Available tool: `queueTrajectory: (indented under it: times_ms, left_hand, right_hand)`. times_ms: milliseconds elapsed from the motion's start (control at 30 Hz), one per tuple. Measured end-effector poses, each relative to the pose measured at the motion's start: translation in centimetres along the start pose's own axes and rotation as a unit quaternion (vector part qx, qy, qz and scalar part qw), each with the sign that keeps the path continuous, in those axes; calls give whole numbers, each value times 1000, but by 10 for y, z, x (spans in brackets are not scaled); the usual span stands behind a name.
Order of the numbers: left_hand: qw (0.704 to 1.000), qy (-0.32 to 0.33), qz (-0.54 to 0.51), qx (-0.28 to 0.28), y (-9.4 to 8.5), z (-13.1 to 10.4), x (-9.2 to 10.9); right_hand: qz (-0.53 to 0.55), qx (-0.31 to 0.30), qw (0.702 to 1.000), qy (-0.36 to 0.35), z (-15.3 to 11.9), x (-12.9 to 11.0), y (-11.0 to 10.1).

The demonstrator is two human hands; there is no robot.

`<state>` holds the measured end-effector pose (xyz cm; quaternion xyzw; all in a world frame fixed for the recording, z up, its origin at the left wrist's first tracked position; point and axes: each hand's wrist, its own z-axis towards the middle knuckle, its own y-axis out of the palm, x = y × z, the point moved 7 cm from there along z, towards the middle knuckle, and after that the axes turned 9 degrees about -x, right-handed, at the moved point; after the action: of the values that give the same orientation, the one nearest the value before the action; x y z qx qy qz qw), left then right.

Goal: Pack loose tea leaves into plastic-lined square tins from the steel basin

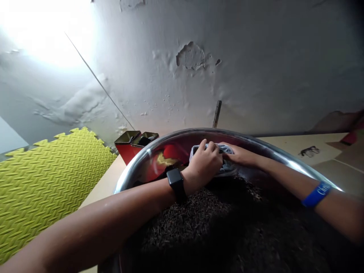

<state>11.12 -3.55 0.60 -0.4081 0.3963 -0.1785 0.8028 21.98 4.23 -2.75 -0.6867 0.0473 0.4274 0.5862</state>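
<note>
A large shiny metal basin [224,133] holds a heap of dark, dry, shredded material [193,220]. Near its far wall is a small container lined with a pale plastic bag [227,170]. My left hand [206,163], with a black watch on the wrist, lies over the container's left side and opening, its fingers bent and pressed to the bag. My right hand [237,154] grips the bag's rim at the right, its fingertips partly hidden. What is inside the container is mostly hidden by my hands.
Two open red tins [125,149] stand left of the basin, beside a yellow foam mat [57,178]. Behind rises a wall with peeling paint [256,76], a narrow metal strip [217,113] against it. Eyeglasses [309,151] lie on the pale surface at right.
</note>
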Motion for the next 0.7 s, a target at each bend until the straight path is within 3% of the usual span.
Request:
queueTrajectory:
  times_ms: [300,400,533,600,700]
  left_hand:
    - [999,-24,38,8,0,-2,4]
    - [1000,-21,21,0,1,-2,1]
    - [1000,-18,-2,-2,3,1,-2]
    - [1000,-25,-17,0,4,1,-1]
    - [995,-81,-59,-13,11,-9,-1]
  right_hand:
    - [0,-14,1000,-8,2,-3,3]
    - [-52,23,998,-11,-1,-11,-6]
    - [-137,170,972,-87,-23,-71,-23]
    - [-147,208,955,-155,-37,-111,-16]
    - [-193,109,941,-257,-44,-158,27]
